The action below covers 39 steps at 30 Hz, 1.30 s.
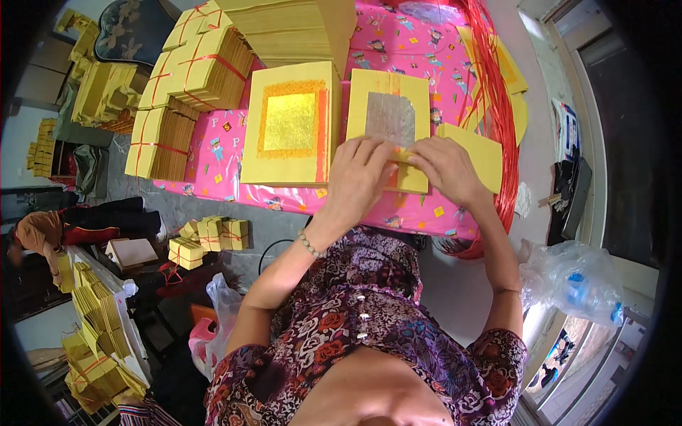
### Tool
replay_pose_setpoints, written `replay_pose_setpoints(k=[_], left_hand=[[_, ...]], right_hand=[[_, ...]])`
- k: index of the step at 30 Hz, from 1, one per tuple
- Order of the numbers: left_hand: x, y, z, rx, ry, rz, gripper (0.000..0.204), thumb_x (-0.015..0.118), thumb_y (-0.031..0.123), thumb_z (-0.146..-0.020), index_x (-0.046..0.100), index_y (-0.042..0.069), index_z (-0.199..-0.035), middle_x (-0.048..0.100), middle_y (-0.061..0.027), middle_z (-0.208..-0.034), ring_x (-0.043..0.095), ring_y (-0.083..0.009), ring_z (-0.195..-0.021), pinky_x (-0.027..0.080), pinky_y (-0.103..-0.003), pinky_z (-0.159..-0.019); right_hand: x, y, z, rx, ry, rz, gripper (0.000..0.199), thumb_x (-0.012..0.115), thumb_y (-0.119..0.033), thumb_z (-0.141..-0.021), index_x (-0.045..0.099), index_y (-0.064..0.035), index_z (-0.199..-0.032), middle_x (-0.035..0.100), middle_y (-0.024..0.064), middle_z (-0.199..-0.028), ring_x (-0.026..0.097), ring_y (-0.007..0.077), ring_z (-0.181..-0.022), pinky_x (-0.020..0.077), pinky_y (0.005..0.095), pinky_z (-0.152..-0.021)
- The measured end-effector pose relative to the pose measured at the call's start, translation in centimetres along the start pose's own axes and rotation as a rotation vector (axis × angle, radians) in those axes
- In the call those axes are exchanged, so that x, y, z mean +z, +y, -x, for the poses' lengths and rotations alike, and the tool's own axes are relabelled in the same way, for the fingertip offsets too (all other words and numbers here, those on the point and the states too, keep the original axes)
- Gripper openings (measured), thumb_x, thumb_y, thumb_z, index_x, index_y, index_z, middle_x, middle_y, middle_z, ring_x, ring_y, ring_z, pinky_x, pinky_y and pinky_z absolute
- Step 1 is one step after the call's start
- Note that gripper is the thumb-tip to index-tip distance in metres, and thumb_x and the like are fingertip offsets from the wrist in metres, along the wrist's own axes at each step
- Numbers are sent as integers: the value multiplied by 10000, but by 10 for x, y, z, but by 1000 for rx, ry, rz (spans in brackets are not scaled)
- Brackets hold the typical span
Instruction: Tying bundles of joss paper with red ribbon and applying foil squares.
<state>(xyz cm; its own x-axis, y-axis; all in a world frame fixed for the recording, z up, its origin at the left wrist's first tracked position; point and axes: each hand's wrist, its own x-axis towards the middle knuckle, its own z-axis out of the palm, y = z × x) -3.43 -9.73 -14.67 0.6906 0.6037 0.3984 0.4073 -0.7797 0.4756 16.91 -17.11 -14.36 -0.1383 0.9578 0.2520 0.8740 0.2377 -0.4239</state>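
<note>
A yellow joss paper sheet with a silver foil patch (391,117) lies before me on the table. Its near part is folded over, and both hands work at that fold. My left hand (357,176) has its fingers bent and pressed together on the left part of the fold. From the other side, my right hand (447,169) pinches the fold between thumb and fingers. Left of it stands a thick stack of joss paper with a gold foil square (290,117). A plain yellow piece of paper (479,156) lies partly under my right hand.
The table has a pink patterned cover (231,170). Bundles tied with red string (160,138) stand at its left, and long red strands (508,142) hang over its right side. A clear plastic bag (572,280) is at the right. Another person (42,234) handles yellow paper at far left.
</note>
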Motion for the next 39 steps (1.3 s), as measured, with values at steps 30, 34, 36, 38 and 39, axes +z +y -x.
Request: replay_pose_setpoints(k=[30,34,36,38,39], left_hand=[[61,-26,-43,8,-94,-258,690,601,491,-891,394,190,-1476,367,-237,-1458,335,-449,-1341,268,-578,-1095],[61,-28,-43,1,-99,-250,693,604,477,-893,381,191,-1484,354,-241,-1470,326,-449,-1347,264,-579,-1096],[62,-28,-44,-1,-106,-242,694,606,471,-894,377,191,-1486,350,-243,-1473,324,-449,-1348,261,-580,-1098],[62,-28,-43,-2,-103,-220,696,613,457,-892,375,187,-1488,348,-246,-1474,319,-450,-1351,253,-581,-1102],[62,-27,-43,-1,-101,-221,696,613,457,-892,375,187,-1488,348,-246,-1474,319,-450,-1351,253,-581,-1102]], right_hand=[[32,109,-138,181,-76,-40,266,517,-207,-963,644,-27,-1113,647,155,-1102,599,328,-1065,469,428,-930],[27,103,-141,202,-113,-35,261,509,-200,-965,641,-30,-1114,646,151,-1093,594,330,-1065,464,429,-932],[27,104,-141,209,-124,-36,259,507,-197,-965,641,-30,-1111,646,150,-1093,593,328,-1068,463,428,-934],[27,105,-141,217,-120,-40,246,523,-189,-956,637,-25,-1101,645,152,-1093,594,326,-1065,466,425,-930],[28,105,-140,216,-119,-39,246,523,-189,-956,637,-25,-1101,645,152,-1093,594,326,-1065,466,425,-930]])
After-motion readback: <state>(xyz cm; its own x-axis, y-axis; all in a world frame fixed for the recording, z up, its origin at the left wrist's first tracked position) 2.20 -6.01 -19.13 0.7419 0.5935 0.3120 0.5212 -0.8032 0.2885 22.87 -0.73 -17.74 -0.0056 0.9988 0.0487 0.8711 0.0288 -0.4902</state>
